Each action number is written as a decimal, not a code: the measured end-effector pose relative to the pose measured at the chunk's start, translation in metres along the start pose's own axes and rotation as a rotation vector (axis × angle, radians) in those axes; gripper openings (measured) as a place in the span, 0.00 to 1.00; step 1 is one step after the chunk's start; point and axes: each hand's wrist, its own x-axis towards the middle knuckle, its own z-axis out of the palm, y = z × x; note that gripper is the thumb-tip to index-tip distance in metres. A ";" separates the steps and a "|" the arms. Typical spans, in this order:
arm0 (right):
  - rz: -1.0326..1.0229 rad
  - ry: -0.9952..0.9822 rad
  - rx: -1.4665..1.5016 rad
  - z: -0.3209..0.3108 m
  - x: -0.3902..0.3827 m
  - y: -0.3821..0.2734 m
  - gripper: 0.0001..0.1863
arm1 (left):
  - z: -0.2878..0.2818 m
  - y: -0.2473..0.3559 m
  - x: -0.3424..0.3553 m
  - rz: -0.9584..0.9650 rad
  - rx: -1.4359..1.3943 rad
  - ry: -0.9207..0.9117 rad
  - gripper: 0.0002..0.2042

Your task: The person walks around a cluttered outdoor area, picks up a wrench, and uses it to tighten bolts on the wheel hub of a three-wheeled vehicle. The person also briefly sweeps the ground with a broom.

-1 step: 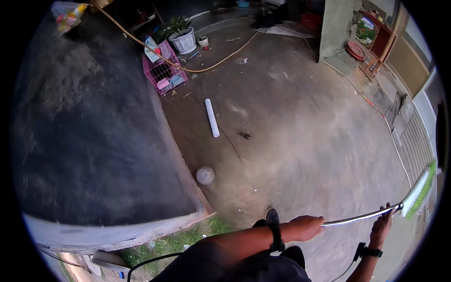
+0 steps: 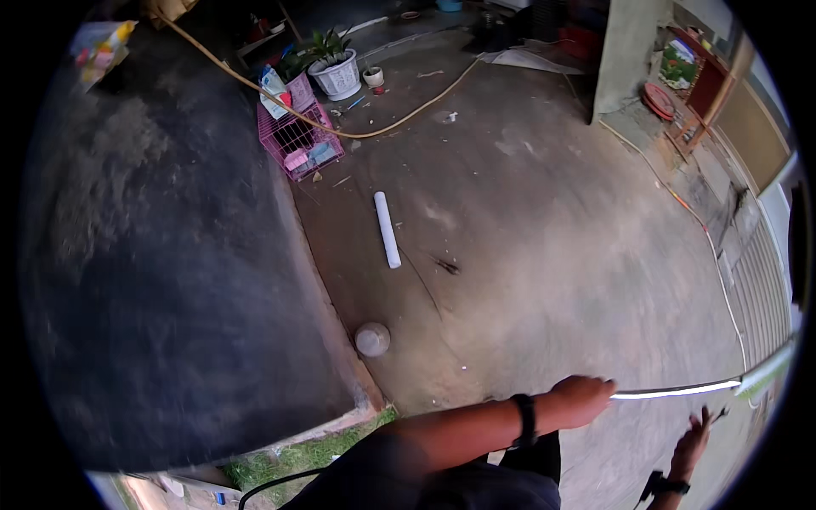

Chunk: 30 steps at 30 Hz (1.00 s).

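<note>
My left hand (image 2: 578,402) is closed around a shiny metal pole, its forearm crossing the lower middle. The pole (image 2: 676,393) runs right to a pale brush head (image 2: 765,371) with green along it, cut off by the dark rim of the picture. Below the pole and apart from it, my right hand (image 2: 691,442) is raised with fingers bent. A small dark piece (image 2: 721,414) shows at its fingertips; its kind is too small to make out.
A white roll (image 2: 387,229) and a round pale object (image 2: 372,339) lie on the concrete floor. A dark raised slab (image 2: 187,272) fills the left. Beyond are a pink wire cage (image 2: 289,140), potted plant (image 2: 337,75) and hose (image 2: 408,119); a cable (image 2: 718,263) runs along the right.
My right hand has come off the pole and moved down. My left hand, still gripping it, has shifted right, and the brush head has gone further out to the rim.
</note>
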 end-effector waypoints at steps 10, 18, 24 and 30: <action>0.472 -0.390 0.024 0.409 0.295 -0.389 0.22 | -0.611 -0.224 0.338 0.101 -0.039 0.428 0.06; 0.480 -0.586 -0.259 0.644 0.452 -0.715 0.19 | -0.882 -0.753 -0.054 -0.986 0.565 0.419 0.09; 0.510 -0.699 -0.448 0.736 0.515 -0.900 0.19 | -1.033 -0.703 0.099 -1.198 -0.686 0.636 0.14; 0.497 -0.978 -0.566 0.860 0.594 -1.041 0.21 | -1.036 -0.609 0.159 -0.747 -0.751 0.256 0.19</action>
